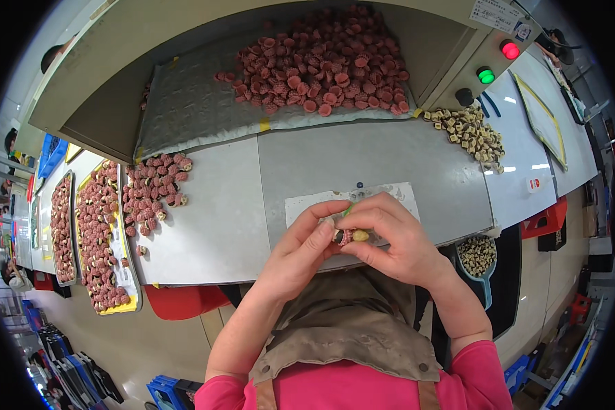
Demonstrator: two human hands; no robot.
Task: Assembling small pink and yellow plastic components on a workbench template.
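Note:
Near the table's front edge, my left hand (297,254) and my right hand (398,240) meet over a white board (402,195). Between their fingertips is a small pink, bumpy raspberry-shaped piece (346,237) with a dark band. Thumb and fingers of both hands are closed around it. Right beside the piece is a rounded yellowish tip (360,235); whether it is a covered fingertip or a separate object I cannot make out. A bit of green (349,209) shows between the upper fingers, its kind hidden. One small dark bead (360,185) lies beyond my hands.
Under the hooded machine (451,65), hollow raspberry-shaped shells (321,68) are heaped. Cream-and-dark cubes (468,133) lie at right, near a blue-handled tool (490,102). Filled trays (128,273) and loose pieces (154,184) occupy the left. A blue scoop (486,285) of small bits hangs by the front edge.

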